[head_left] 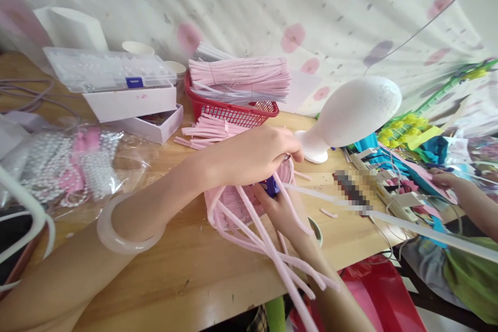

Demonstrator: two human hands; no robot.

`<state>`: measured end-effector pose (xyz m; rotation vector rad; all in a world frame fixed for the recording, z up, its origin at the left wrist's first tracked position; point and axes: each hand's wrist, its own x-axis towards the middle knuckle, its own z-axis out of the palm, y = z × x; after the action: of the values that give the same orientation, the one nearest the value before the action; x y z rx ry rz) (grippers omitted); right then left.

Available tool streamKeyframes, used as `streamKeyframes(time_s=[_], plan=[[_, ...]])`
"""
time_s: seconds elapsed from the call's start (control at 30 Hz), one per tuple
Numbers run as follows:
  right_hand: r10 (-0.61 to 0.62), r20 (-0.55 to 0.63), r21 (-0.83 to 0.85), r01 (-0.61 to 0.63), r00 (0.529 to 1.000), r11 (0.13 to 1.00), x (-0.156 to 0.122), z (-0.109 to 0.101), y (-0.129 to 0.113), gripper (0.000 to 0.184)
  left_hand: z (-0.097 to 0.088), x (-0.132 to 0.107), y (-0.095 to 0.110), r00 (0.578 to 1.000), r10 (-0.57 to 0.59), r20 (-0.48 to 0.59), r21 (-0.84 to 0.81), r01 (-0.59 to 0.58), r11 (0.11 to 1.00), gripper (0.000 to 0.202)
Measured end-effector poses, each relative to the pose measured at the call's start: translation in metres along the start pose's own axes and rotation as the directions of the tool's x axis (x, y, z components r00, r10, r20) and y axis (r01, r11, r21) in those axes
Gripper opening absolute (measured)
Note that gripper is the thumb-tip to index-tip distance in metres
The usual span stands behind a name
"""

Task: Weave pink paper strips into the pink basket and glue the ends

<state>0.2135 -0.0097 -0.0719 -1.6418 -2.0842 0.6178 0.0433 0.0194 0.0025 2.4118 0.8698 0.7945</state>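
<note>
My left hand (268,151), its wrist ringed by a white bangle (111,228), bends over the far side of a pink pipe-cleaner piece (229,207). Its fingers are closed at the rim, seemingly pinching a pink pipe cleaner (286,194); the fingertips are partly hidden. Below it, my right hand (278,210) is wrapped round a blue glue gun (271,185), mostly covered by the hand and the pink strands. A long whitish glue stick (389,218) runs from there to the right. Several loose pipe-cleaner ends hang toward the table's front edge.
Behind are a red basket (233,110) of pink bundles and a white foam form (354,111). Boxes (130,101) and bagged beads (78,166) lie left. A power strip (383,192) and another person's hand (445,179) are at the right.
</note>
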Motion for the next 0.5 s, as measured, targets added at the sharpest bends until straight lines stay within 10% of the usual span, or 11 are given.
streamKeyframes(time_s=[0.5], plan=[[-0.017, -0.018, -0.065, 0.016, 1.0, 0.998, -0.012, 0.006, 0.014, 0.04, 0.0, -0.002, 0.008, 0.999, -0.006, 0.039, -0.018, 0.007, 1.0, 0.044]])
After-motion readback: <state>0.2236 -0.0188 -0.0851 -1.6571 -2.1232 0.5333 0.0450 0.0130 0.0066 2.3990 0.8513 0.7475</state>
